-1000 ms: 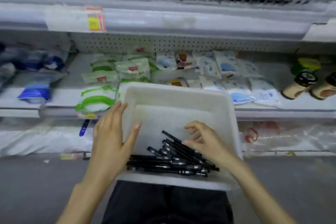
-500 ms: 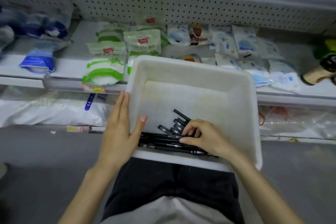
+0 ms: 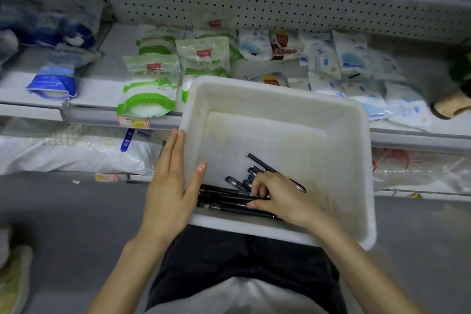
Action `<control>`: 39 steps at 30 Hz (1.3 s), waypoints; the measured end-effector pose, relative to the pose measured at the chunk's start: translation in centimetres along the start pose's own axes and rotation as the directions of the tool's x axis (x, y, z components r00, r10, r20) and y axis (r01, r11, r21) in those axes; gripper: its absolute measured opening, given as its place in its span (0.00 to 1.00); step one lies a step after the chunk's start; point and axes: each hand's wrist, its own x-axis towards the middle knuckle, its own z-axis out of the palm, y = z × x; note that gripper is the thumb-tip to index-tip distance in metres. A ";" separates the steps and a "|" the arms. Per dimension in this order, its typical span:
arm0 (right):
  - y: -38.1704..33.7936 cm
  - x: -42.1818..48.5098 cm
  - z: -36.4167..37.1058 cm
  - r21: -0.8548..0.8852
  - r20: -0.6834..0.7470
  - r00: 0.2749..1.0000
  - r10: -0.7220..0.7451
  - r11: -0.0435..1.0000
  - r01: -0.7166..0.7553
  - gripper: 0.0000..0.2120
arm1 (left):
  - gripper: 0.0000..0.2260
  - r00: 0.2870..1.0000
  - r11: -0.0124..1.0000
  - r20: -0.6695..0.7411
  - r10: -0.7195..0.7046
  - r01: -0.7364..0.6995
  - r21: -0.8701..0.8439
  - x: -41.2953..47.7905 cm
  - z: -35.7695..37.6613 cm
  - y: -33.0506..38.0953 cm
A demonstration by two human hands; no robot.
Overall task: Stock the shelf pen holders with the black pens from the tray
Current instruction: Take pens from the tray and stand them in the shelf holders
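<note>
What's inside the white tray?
Black pens piled in the near corner of the tray. The right hand grips some and covers part of the pile, so I cannot count them.

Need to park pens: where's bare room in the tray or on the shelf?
Free: tray floor between the pens and far wall; shelf strip between the blue bag and green bags. Crowded: near tray edge under the right hand; shelf behind the tray, full of packets.
</note>
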 end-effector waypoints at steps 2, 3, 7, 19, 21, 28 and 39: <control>-0.3 0.0 0.0 -0.006 0.011 1.000 -0.029 1.000 0.029 0.12 | 0.33 1.000 1.000 -0.001 -0.006 0.006 0.004 0.0 0.0 0.0; -0.5 0.0 0.0 -0.006 0.016 0.999 -0.039 0.999 0.039 0.11 | 0.32 1.000 1.000 -0.001 -0.007 0.007 0.005 0.0 0.0 0.1; -1.1 0.5 -0.2 0.012 0.033 0.999 -0.024 1.000 0.023 0.10 | 0.34 1.000 1.000 0.002 -0.011 0.011 0.007 -0.1 0.1 0.1; -1.9 1.7 -0.4 0.027 0.173 0.983 0.068 0.997 -0.073 0.13 | 0.34 0.999 0.999 0.006 -0.033 0.033 0.023 -0.1 0.1 0.1; -1.7 1.6 -0.3 0.057 0.159 0.985 0.066 0.996 -0.075 0.11 | 0.34 0.999 0.999 0.008 -0.037 0.037 0.024 0.0 0.0 0.1; -1.0 0.7 -1.3 0.366 -0.122 0.989 0.083 0.930 -0.033 0.08 | 0.34 0.999 0.999 0.014 -0.036 0.036 -0.012 -0.1 -0.4 0.2; -2.0 -5.8 -12.8 0.866 -0.440 0.888 0.136 0.326 0.379 0.08 | 0.27 0.922 0.924 -0.079 0.380 -0.376 0.065 5.6 -2.5 10.6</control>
